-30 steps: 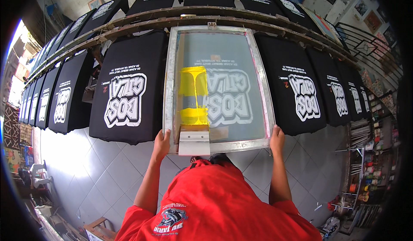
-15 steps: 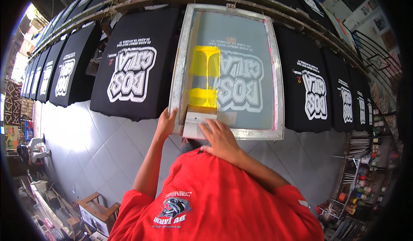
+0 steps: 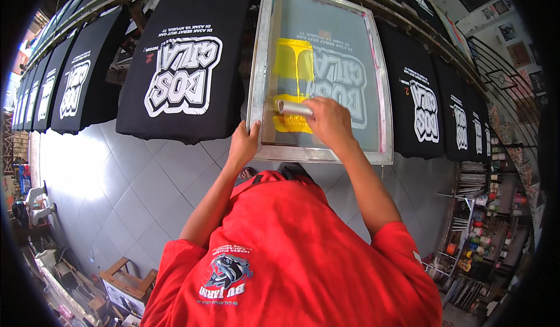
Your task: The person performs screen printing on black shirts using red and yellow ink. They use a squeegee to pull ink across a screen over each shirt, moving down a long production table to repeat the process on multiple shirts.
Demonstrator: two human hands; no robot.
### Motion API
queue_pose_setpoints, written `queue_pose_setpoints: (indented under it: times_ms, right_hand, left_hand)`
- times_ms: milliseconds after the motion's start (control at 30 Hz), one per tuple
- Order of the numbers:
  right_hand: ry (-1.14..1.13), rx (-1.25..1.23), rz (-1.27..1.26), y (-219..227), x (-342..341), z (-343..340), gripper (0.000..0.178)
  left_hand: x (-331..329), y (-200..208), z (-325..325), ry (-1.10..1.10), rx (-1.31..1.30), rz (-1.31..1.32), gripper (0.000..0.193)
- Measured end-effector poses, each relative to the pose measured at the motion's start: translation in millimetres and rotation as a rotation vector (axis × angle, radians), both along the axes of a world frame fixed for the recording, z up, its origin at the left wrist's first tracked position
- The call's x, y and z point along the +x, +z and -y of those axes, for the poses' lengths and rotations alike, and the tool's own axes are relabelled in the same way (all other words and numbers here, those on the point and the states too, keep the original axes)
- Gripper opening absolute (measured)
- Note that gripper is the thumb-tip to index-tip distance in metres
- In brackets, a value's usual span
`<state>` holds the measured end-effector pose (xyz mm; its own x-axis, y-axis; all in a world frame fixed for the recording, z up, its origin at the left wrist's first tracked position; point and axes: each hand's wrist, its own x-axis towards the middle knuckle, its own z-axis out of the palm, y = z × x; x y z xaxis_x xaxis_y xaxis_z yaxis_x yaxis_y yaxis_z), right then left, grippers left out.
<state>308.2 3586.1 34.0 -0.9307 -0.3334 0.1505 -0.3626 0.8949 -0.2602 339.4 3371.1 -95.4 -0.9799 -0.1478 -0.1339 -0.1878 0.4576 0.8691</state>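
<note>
A metal-framed printing screen point(image 3: 319, 155) lies flat over a black shirt, with a white mirrored design and a patch of yellow ink point(image 3: 291, 64) on its mesh. My left hand point(image 3: 244, 143) grips the frame's near left edge. My right hand point(image 3: 329, 123) is closed on a grey squeegee point(image 3: 291, 107) that rests on the mesh at the lower end of the yellow ink.
Black printed T-shirts point(image 3: 184, 73) lie in a long row on boards to the left and right point(image 3: 423, 105) of the screen. Grey floor tiles point(image 3: 116, 175) lie below. Shelves with ink pots point(image 3: 484, 233) stand at right, and a wooden stool point(image 3: 125, 277) at lower left.
My right hand left the frame's right edge, took the squeegee at the near edge and brought it up onto the mesh by the yellow ink. My left hand kept its hold on the frame.
</note>
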Motion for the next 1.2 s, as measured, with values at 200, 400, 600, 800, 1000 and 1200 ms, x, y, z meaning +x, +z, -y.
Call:
queue_pose_setpoints:
  times_ms: [200, 400, 600, 800, 1000, 1200]
  right_hand:
    - [0.027, 0.054, -0.12, -45, 34, 2, 0.024]
    - [0.082, 0.039, 0.225, 1, 20, -16, 0.022]
    - [-0.021, 0.061, 0.041, 30, -140, -8, 0.018]
    - [0.014, 0.051, -0.141, -31, -219, -10, 0.008]
    - [-0.032, 0.202, 0.053, -40, -136, 2, 0.027]
    - [-0.003, 0.101, -0.147, -64, -111, -9, 0.035]
  left_hand:
    - [-2, -20, 1, -0.003, 0.01, 0.005, 0.052]
    - [0, 5, 4, -0.034, 0.049, 0.138, 0.052]
    - [2, -6, 2, 0.019, 0.039, 0.027, 0.046]
    - [-3, 14, -1, -0.021, 0.071, 0.111, 0.041]
    - [2, 9, 0, 0.016, 0.1, 0.088, 0.039]
    - [1, 10, 0, 0.0, 0.075, 0.073, 0.039]
